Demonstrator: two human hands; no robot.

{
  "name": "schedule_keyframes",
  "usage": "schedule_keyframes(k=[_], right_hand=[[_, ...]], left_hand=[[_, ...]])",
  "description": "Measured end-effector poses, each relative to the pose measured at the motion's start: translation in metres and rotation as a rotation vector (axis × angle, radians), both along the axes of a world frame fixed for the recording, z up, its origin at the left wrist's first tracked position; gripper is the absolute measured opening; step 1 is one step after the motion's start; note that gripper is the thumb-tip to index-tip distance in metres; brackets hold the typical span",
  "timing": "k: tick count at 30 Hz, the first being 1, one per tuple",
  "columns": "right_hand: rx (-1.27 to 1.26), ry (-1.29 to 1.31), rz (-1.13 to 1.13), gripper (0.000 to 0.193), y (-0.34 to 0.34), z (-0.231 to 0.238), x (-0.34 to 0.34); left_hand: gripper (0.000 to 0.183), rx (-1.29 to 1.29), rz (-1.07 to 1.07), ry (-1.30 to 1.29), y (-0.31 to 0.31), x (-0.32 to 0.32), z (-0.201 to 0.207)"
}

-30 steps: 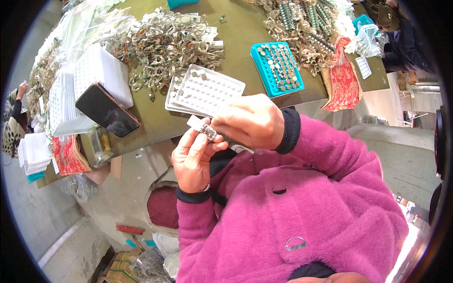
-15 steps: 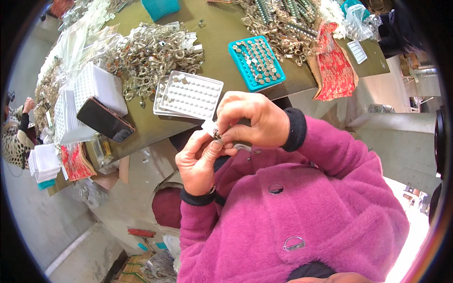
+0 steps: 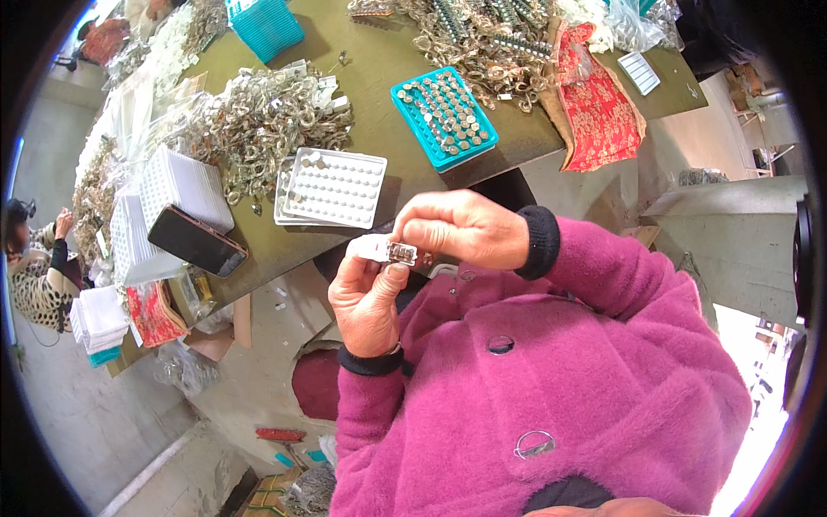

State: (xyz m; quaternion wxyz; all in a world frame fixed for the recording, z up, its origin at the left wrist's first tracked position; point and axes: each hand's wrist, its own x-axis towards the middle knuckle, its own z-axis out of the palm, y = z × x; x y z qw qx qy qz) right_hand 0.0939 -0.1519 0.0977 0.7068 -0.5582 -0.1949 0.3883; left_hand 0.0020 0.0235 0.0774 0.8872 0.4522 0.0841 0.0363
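Between the thumb and fingers of my left hand [image 3: 366,308] is a small metal piece [image 3: 401,252] with a white tag-like part [image 3: 372,247] sticking out to the left. Its dark, segmented face is turned up; its exact kind is too small to tell. My right hand [image 3: 469,231] is just to its right, thumb and forefinger pressed together, and anything between them is hidden. Beyond my hands on the table, a white dimpled tray [image 3: 338,185] holds a few small round pieces. Right of it, a turquoise tray [image 3: 444,119] carries many round metallic pieces.
Heaps of tangled metal chains or bracelets [image 3: 258,121] cover the far left and far middle. A dark phone [image 3: 196,241] leans on stacked white trays [image 3: 177,185]. Red patterned cloth [image 3: 599,108] hangs over the table edge at right. Another person [image 3: 43,276] is at far left.
The metal piece has been turned so its segmented face shows. My right fingers have drawn back slightly from it. The whole view has shifted a little.
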Motion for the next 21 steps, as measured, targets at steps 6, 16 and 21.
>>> schedule_keyframes(k=[6,16,21], right_hand=[[-0.039,-0.088,-0.065,0.027,0.001,-0.002,-0.011],[-0.086,-0.051,-0.005,0.031,-0.003,0.009,-0.004],[0.005,0.371,0.075,0.037,-0.013,0.010,0.005]], left_hand=[[0.037,0.009,0.003,-0.056,-0.006,-0.001,-0.010],[0.033,-0.033,0.081,-0.098,-0.006,0.006,-0.006],[0.029,0.407,0.013,-0.181,0.003,0.009,0.010]])
